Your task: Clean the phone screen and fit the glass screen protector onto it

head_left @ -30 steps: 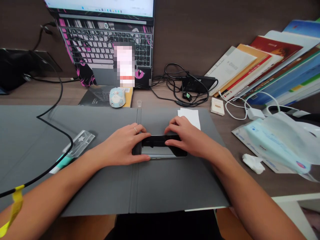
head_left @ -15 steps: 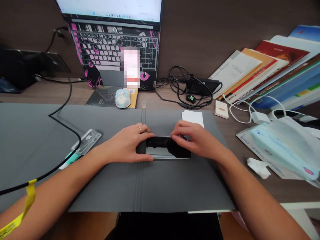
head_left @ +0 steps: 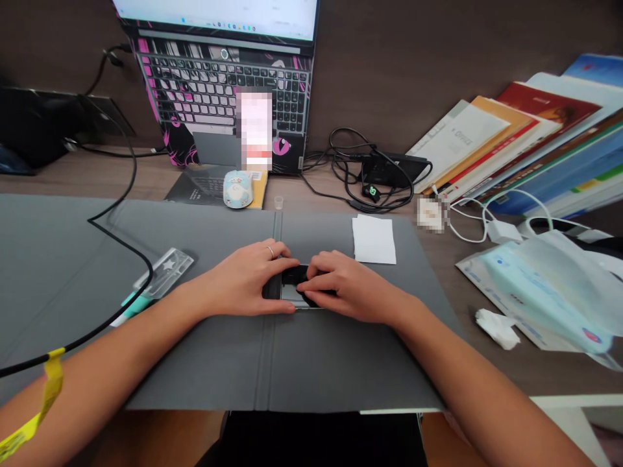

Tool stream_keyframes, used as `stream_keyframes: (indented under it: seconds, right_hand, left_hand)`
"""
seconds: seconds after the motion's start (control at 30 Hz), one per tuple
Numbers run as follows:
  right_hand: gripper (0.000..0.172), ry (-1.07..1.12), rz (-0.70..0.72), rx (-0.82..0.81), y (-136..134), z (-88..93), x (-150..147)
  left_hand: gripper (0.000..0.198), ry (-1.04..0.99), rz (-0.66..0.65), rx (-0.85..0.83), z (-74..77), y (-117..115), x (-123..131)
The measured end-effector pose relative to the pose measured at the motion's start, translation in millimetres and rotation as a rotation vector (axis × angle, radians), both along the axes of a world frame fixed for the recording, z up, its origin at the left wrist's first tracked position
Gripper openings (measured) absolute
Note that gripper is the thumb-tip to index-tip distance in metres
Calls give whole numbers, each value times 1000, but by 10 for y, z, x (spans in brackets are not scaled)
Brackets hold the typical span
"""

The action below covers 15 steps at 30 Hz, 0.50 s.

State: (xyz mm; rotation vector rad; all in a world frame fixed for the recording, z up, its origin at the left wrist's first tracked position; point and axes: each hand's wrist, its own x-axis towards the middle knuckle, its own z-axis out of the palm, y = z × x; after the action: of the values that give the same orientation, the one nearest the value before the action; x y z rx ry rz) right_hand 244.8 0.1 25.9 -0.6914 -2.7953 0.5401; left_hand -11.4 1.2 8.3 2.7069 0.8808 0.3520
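A black phone [head_left: 291, 292] lies flat on a grey mat [head_left: 316, 363], with only a small part of its screen showing between my hands. My left hand [head_left: 243, 279], a ring on one finger, is curled round the phone's left end. My right hand [head_left: 348, 288] lies over the rest of the phone, its fingers pressed together on the screen near my left fingertips. Whether anything sits under those fingers is hidden.
A white paper slip [head_left: 374, 240] lies on the mat just beyond my right hand. To the left are a clear plastic piece [head_left: 165, 272], a teal pen [head_left: 127, 308] and a black cable [head_left: 131, 253]. An open laptop [head_left: 219, 84], tangled cables [head_left: 374, 175], leaning books [head_left: 511, 143], a plastic pack [head_left: 545, 285] and a crumpled tissue [head_left: 496, 327] surround the mat.
My right hand has slid left along the phone's screen, from its right end to close beside my left fingers. The left hand has kept its hold.
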Motion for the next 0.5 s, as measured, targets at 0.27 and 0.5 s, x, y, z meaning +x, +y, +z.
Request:
stream_keyframes:
  seconds: [0.27,0.5]
  right_hand:
    - [23,52,1,-1,-6,-72,-225]
    - [25,97,-34,-72,81,-27,54]
  left_hand:
    - [49,-11,-8,-33,0,16,2]
    - [63,-13,-13,3,-13,24,-7]
